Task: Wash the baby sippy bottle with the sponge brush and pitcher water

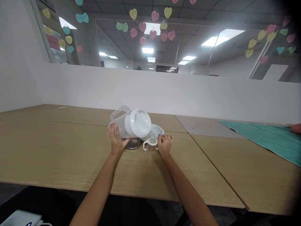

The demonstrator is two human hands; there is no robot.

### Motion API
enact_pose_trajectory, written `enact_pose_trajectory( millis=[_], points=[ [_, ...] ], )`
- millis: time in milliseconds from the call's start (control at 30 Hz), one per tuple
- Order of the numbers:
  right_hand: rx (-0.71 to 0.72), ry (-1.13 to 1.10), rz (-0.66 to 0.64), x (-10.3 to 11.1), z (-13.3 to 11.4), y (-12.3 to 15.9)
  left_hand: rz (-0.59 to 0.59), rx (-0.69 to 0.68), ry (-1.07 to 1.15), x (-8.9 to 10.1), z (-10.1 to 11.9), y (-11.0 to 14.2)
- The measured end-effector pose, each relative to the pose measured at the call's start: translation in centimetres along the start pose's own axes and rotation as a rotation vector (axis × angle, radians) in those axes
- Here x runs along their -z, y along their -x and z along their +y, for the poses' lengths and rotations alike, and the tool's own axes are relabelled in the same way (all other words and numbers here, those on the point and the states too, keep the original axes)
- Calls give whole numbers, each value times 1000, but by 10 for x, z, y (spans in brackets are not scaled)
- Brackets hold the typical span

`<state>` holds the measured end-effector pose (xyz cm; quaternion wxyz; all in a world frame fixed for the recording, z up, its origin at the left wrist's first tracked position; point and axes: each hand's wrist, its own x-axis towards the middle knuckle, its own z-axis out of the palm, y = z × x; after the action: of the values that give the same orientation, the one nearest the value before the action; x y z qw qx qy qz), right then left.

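Observation:
My left hand is wrapped around a translucent plastic pitcher with a white lid. The pitcher is tipped onto its side, lid toward the right and handle uppermost. Below the lid a small clear baby bottle with white side handles and red print stands upright, its top open. My right hand is closed at the bottle's right handle, which its fingers mostly hide. No stream of liquid can be made out. Behind the bottle lies a white dish, partly covered. A round metal plate rests under the pitcher.
The wooden table has seams between its panels. A green cloth covers its right part, with another person's fingertip at the edge. A white wall with a window above stands behind. A pale flat piece lies far left.

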<state>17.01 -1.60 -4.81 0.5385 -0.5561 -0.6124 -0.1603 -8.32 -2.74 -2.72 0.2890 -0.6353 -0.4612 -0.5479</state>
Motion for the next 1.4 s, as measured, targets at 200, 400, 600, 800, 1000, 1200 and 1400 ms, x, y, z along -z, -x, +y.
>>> enact_pose_trajectory(
  millis=[200,400,600,800,1000,1200,1400],
  points=[
    [-10,-6,-18,1,0,0,-89,31,3,-1,-1,2],
    [-10,-1,-16,-1,1,1,29,166,-17,-4,11,0],
    [2,-23,-20,-2,2,1,173,443,-40,-1,12,-2],
    [5,-25,-26,-2,3,1,181,576,-42,0,7,1],
    [8,-29,-34,-1,3,1,181,631,-48,-4,3,5],
    [-13,-43,-59,0,0,1,179,703,-86,-6,-2,5],
    [-274,-174,116,7,14,-7,152,797,-86,-4,-7,0]
  ],
)
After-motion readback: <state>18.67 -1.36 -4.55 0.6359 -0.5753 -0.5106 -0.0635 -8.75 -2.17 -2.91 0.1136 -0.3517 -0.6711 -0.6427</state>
